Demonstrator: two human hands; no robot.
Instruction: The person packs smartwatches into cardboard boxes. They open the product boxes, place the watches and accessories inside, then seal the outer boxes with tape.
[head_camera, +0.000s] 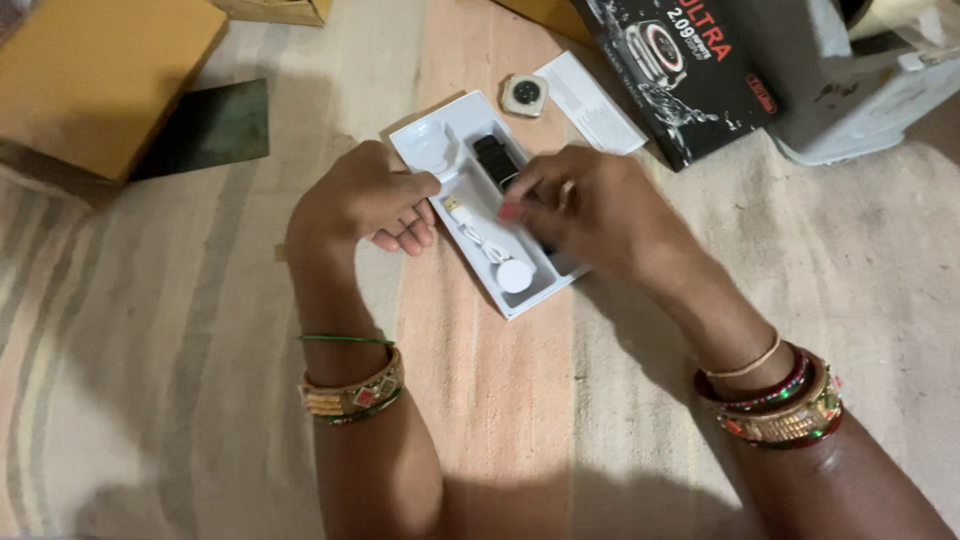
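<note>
Open tray (425, 150) on the striped mat (200, 380), a hand at each side.
In the tray lie a strap (494, 160) and a coiled cable (500, 262). Behind it sit a watch body (525, 95) and a leaflet (590, 100); the box lid (690, 70) lies to their right.

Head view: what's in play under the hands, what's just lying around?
In play:
white tray
black strap
white charging cable
left hand, steadying the tray
right hand, fingers at the strap

Lying about:
watch body
white leaflet
black box lid
cardboard box
grey case
</note>
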